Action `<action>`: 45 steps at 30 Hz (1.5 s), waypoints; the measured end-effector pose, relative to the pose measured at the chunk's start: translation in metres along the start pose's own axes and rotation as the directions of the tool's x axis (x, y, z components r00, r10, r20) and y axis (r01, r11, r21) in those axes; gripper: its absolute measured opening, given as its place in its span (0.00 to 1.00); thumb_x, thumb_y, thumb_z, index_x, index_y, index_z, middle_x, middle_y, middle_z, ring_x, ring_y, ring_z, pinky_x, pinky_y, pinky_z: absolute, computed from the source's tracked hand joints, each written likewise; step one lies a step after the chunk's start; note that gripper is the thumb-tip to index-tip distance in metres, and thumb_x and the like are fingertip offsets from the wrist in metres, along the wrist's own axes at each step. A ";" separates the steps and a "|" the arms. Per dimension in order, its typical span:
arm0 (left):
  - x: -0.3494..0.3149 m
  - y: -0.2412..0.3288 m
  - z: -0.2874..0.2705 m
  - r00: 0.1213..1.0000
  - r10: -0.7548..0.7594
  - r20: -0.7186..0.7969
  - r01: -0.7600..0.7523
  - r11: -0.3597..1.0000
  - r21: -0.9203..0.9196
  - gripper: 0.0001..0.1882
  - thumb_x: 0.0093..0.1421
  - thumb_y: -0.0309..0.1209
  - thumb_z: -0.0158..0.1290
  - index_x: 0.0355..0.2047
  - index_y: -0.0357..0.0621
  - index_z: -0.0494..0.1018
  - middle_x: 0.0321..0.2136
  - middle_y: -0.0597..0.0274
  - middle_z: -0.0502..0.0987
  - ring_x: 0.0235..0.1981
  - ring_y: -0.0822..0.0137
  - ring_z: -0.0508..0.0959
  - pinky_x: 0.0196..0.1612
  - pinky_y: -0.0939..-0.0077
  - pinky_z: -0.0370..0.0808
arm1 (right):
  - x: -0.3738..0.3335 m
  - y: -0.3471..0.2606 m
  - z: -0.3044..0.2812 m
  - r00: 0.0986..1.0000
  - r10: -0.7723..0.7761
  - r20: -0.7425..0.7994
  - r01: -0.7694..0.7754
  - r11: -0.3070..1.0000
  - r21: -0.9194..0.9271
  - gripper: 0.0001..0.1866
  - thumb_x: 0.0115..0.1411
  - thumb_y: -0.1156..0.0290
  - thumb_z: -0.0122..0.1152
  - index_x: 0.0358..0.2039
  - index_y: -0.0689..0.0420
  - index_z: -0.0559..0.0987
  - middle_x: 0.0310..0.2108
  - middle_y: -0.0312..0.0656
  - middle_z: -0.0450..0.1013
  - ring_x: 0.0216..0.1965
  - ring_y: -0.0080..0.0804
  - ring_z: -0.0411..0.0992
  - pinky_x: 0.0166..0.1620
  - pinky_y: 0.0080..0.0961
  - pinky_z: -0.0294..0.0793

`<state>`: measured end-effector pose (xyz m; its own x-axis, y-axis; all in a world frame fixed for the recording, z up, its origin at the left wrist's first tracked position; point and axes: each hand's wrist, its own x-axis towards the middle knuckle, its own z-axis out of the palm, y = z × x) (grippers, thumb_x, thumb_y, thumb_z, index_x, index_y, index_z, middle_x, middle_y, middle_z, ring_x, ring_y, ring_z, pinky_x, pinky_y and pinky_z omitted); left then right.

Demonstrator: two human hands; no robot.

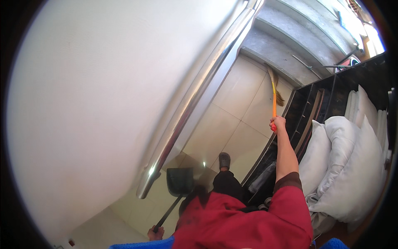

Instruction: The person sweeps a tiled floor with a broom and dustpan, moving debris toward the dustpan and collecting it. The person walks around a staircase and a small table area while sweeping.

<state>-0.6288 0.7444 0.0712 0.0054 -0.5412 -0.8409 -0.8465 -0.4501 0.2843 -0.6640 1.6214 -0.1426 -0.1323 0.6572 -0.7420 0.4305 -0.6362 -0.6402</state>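
The floor (240, 108) was made of big pale tiles, and grey steps (286, 45) went up at the far end. A broom (274, 89) with an orange handle reached out over the tiles, its brown bristles down by the lowest step. The right hand (278, 123) was wrapped tight around the near end of the handle, with the arm held out straight. The left hand (155, 233) was low by the person's side, closed around the thin black handle of a dark dustpan (180, 180), which sat just above the floor near the person's grey shoe (224, 160). A big white wall with a shiny metal rail (195, 99) stood on the left. On the right were a dark wooden shelf (311, 103) and a pile of white pillows (352, 166).
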 end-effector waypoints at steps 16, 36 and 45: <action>0.020 -0.037 -0.021 0.997 0.028 0.071 -0.018 0.990 -0.140 0.16 0.59 0.41 0.36 0.38 0.47 0.69 0.22 0.58 0.73 0.25 0.55 0.77 0.26 0.62 0.76 | -0.081 0.008 -0.007 0.937 -0.179 0.301 0.287 0.885 -0.367 0.28 0.42 0.85 0.55 0.49 0.69 0.71 0.15 0.42 0.69 0.12 0.27 0.67 0.15 0.24 0.65; 0.005 -0.020 -0.038 0.997 0.077 0.008 -0.077 0.997 0.002 0.19 0.61 0.38 0.36 0.50 0.49 0.66 0.29 0.56 0.74 0.31 0.54 0.77 0.39 0.58 0.74 | -0.135 0.116 0.005 0.744 -0.177 0.644 0.661 0.334 -0.672 0.26 0.42 0.78 0.59 0.46 0.66 0.73 0.24 0.55 0.75 0.25 0.43 0.77 0.28 0.35 0.74; 0.094 -0.029 -0.084 0.991 0.078 0.110 -0.078 0.997 -0.012 0.20 0.62 0.37 0.38 0.52 0.47 0.65 0.29 0.54 0.73 0.30 0.52 0.77 0.38 0.56 0.74 | -0.301 0.093 -0.059 0.797 0.256 0.547 0.272 0.656 -0.704 0.29 0.41 0.81 0.57 0.49 0.62 0.73 0.20 0.38 0.70 0.15 0.22 0.66 0.17 0.20 0.64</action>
<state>-0.5595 0.6468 0.0226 -0.1196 -0.4935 -0.8615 -0.8378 -0.4155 0.3543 -0.5311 1.3882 0.0327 -0.4833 0.1397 -0.8642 0.8750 0.0464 -0.4818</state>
